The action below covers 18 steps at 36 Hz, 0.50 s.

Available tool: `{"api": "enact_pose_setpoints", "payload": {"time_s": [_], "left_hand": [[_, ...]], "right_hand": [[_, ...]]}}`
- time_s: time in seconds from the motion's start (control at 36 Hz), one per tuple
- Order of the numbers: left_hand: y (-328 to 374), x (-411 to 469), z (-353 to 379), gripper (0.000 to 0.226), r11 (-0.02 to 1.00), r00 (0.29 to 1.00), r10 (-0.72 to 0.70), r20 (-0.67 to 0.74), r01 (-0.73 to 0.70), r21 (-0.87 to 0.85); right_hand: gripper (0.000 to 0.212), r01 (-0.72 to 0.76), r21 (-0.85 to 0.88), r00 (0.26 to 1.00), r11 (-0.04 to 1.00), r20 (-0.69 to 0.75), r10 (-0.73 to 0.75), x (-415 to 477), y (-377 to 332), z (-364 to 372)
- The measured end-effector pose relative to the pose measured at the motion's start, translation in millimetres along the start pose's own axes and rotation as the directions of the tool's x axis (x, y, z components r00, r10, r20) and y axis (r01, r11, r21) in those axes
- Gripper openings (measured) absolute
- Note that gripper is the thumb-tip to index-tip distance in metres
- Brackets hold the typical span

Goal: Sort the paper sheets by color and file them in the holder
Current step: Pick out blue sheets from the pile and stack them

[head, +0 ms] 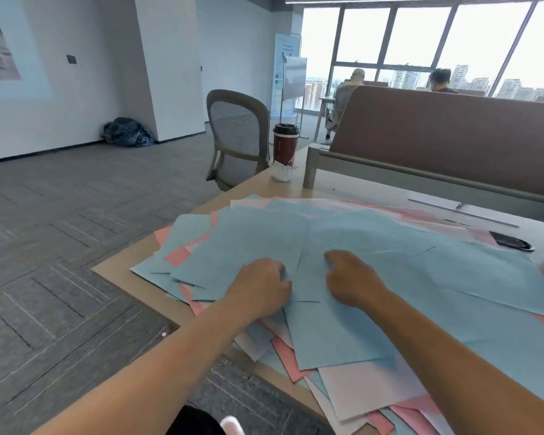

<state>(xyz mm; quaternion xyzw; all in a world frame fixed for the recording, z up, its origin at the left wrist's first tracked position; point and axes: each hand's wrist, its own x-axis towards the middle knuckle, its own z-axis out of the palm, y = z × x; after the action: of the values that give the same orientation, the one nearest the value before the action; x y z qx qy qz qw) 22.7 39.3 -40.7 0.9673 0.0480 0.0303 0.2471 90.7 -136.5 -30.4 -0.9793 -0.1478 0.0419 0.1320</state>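
Across the near corner of the wooden counter [113,271] lies a loose, overlapping spread of thin, flat paper: blue sheets [374,233] on top, pink sheets [178,255] and white sheets [368,390] showing only as edges and corners underneath. How many sheets there are is hard to make out, and the frame cuts the pile off at the right and bottom. The left hand [261,287] and right hand [349,277] rest side by side on the blue layer, backs up. Both sets of fingers [275,265] curl downward, with the tips hidden beneath the knuckles, so I cannot tell whether they pinch paper or only press it. At the right edge a blurred blue shape is cut off. Farther back stand a glossy red cup [285,144] with a black lid and a flat black phone [511,241].
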Motion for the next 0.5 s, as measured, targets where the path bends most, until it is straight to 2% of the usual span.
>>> {"api": "enact_pose_setpoints", "payload": {"time_s": [0.08,0.31,0.5], "left_hand": [[-1,3,1,0.038,0.999,0.999,0.035,0.008,-0.035,0.013],[6,9,7,0.071,0.987,0.992,0.101,0.08,-0.11,0.116],[10,10,9,0.082,0.978,0.989,0.116,0.092,-0.13,0.164]], "right_hand": [[0.045,-0.009,-0.059,1.0,0.998,0.007,0.01,5,7,-7],[0.062,0.004,-0.241,0.997,0.97,0.069,0.013,17,16,-29],[0.067,0.04,-0.181,0.993,0.983,0.113,-0.02,22,25,-34]]}}
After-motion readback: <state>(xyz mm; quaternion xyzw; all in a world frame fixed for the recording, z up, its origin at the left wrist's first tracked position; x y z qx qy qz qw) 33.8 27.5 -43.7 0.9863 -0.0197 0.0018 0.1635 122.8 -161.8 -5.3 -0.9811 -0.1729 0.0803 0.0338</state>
